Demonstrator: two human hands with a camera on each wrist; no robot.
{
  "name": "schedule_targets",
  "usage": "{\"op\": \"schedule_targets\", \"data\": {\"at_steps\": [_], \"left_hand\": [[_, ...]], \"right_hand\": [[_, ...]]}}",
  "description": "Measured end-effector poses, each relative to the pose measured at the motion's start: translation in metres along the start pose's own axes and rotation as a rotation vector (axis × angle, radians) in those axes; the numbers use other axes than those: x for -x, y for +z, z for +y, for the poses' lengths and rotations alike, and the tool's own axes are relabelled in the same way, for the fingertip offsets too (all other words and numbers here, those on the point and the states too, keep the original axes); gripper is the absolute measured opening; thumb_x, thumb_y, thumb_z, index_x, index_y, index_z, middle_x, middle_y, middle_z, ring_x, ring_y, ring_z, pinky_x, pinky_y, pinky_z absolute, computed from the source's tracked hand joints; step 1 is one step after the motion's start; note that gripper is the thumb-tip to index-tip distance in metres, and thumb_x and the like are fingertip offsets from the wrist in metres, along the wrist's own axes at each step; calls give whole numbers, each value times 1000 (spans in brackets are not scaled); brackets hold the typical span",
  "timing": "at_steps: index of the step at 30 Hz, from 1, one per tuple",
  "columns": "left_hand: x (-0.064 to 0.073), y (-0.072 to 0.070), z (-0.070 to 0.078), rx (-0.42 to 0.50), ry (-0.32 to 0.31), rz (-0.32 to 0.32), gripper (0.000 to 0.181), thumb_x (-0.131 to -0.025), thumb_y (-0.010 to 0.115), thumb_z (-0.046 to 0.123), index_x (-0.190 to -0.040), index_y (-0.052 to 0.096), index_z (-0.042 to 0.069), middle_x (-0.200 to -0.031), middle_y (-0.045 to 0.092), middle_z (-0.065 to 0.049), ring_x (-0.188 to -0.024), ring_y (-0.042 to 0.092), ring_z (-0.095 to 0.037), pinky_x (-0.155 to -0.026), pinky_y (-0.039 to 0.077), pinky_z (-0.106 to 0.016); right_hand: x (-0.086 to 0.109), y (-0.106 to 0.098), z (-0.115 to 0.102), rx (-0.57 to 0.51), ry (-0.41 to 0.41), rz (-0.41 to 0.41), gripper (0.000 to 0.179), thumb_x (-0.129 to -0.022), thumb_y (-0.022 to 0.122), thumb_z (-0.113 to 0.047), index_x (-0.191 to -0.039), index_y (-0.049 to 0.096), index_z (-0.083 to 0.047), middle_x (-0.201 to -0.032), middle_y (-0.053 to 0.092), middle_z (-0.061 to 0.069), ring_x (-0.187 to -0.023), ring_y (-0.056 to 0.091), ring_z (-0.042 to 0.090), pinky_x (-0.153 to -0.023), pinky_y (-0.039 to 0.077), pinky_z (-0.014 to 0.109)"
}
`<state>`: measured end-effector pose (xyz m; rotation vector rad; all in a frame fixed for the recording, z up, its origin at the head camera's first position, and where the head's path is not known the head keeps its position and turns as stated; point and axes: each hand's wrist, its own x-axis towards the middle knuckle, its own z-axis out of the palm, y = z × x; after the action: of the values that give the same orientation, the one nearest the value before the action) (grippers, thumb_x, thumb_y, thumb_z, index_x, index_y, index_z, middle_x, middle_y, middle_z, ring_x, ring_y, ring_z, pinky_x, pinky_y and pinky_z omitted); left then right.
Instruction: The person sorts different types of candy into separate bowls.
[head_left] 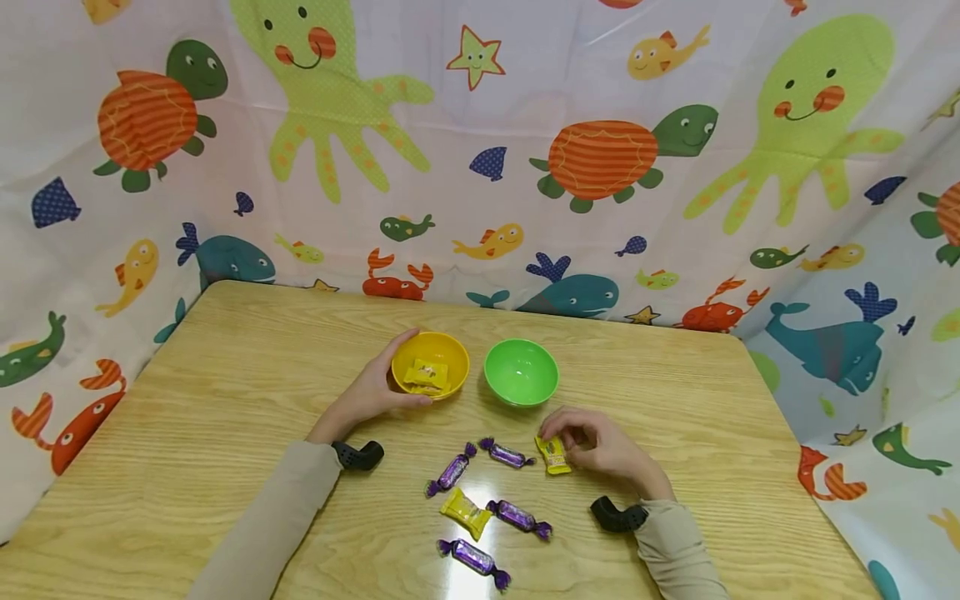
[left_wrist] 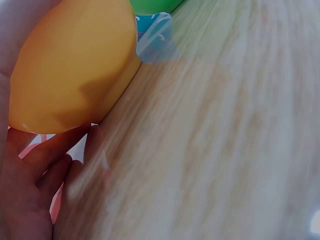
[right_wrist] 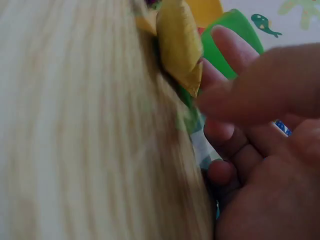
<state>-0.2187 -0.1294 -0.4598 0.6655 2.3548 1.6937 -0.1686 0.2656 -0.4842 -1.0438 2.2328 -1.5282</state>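
My left hand (head_left: 377,385) holds the yellow bowl (head_left: 461,385) from its left side, thumb at the near side and fingers round the far side. Inside the bowl lie yellow-wrapped candies (head_left: 427,373). My right hand (head_left: 600,443) has curled fingers and thumb at a yellow-wrapped candy (head_left: 553,457), which it pinches near the table's surface. In the right wrist view this candy (right_wrist: 180,42) shows beside the fingertips. Just right of the yellow bowl stands a green bowl (head_left: 521,375) with nothing visible in it.
Several purple twist-wrapped candies (head_left: 472,556) lie on the wooden table (head_left: 247,400) in front of the bowls. Among them is another yellow-wrapped candy (head_left: 466,512). A curtain (head_left: 450,125) printed with sea animals hangs behind the table and at its sides.
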Motion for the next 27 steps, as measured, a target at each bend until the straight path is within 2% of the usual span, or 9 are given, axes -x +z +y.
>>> {"op": "schedule_targets", "data": {"at_steps": [4, 7, 10, 12, 15, 20, 27], "left_hand": [[0, 0, 0, -3, 2, -1, 105, -78, 86, 14, -158, 19, 9, -159, 29, -16, -145, 26, -35, -117, 12, -59], [-1, 1, 0, -11, 6, -2, 105, -77, 86, 15, -158, 19, 8, -159, 29, -17, -145, 26, -35, -117, 13, -60], [-1, 0, 1, -12, 4, -4, 105, -78, 86, 15, -158, 19, 8, -159, 29, -16, -145, 26, -35, -117, 13, -60], [-1, 0, 1, -10, 3, -3, 104, -78, 86, 14, -158, 19, 8, -159, 29, -16, -145, 27, -35, -117, 13, -60], [-1, 0, 1, -10, 5, -1, 104, -78, 85, 13, -158, 19, 7, -159, 29, -16, -145, 27, -35, -117, 13, -60], [0, 0, 1, -1, 8, 0, 104, -79, 85, 12, -158, 19, 8, -159, 29, -15, -145, 27, -33, -118, 14, -58], [-11, 2, -36, -10, 22, 15, 108, -77, 88, 20, -159, 19, 20, -160, 30, -6, -145, 27, -28, -118, 13, -57]], "right_hand": [[2, 0, 0, -14, -55, -18, 54, -66, 54, 23, -113, 66, -1, -122, 62, 18, -79, 49, 29, -63, 43, 32], [3, 1, -3, -12, -42, -48, 57, -68, 54, 22, -117, 67, -3, -129, 59, 17, -96, 54, 27, -69, 44, 32], [3, 3, -5, -6, 1, -78, 59, -70, 51, 23, -118, 69, -6, -132, 59, 14, -115, 54, 25, -83, 45, 25], [3, 4, -6, -11, 31, -89, 59, -72, 50, 24, -117, 70, -8, -131, 61, 12, -122, 52, 25, -94, 43, 23], [2, 4, -6, -8, 54, -93, 53, -76, 54, 22, -115, 72, -9, -127, 62, 10, -122, 53, 26, -100, 41, 25], [1, 4, -4, -1, 55, -93, 39, -81, 67, 12, -112, 73, -10, -121, 64, 8, -116, 55, 24, -95, 45, 27], [-1, 4, -6, -3, 64, -102, 33, -78, 78, 4, -108, 74, -9, -114, 65, 7, -112, 56, 24, -95, 45, 27]]}}
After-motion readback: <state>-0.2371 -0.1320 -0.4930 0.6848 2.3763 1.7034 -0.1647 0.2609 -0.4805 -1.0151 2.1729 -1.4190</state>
